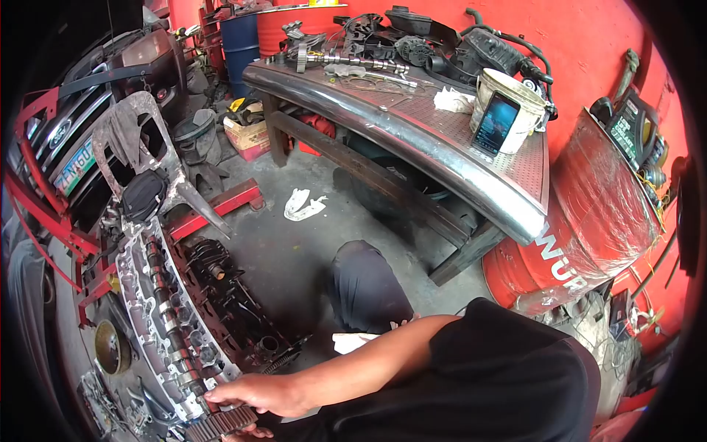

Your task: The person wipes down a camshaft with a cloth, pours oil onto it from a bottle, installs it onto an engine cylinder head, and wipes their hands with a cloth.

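Note:
My right hand reaches down to the lower left, its thumb by the end of the camshaft and its fingers curled at the toothed gear. At the bottom edge, part of my left hand shows against the gear's lower side, fingers bent; the rest is cut off. The camshaft lies lengthwise in a metal cylinder head. Beside it are dark engine parts. A white item is partly hidden behind my right forearm.
A metal-edged workbench holds another camshaft, a phone and a white bucket. Around are a red drum, a dirty plastic chair, a red stand, a vehicle front and a white rag.

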